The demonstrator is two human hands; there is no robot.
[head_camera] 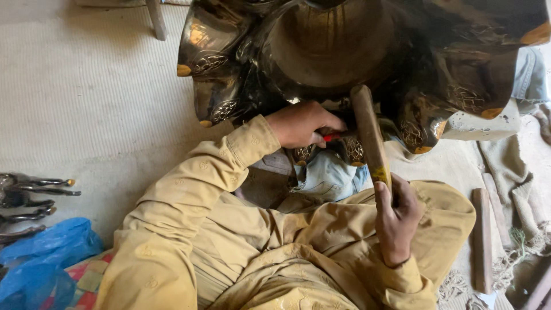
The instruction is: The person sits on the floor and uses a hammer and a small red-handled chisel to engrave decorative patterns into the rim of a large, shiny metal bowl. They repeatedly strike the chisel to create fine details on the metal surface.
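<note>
- Left hand (301,123) pinches a red-handled tool (332,136), tip against the dark metal vessel (344,51).
- Right hand (397,221) is wrapped tight around a wooden mallet (368,132), head touching the vessel.
- Vessel rests over the person's lap, on the floor mat (74,97).
- Blue plastic bag (40,258) lies at the mat's lower left corner.

I see soft daylight, sharp focus throughout; glare streaks the dark metal vessel (344,51), leaving shadow beneath it.
</note>
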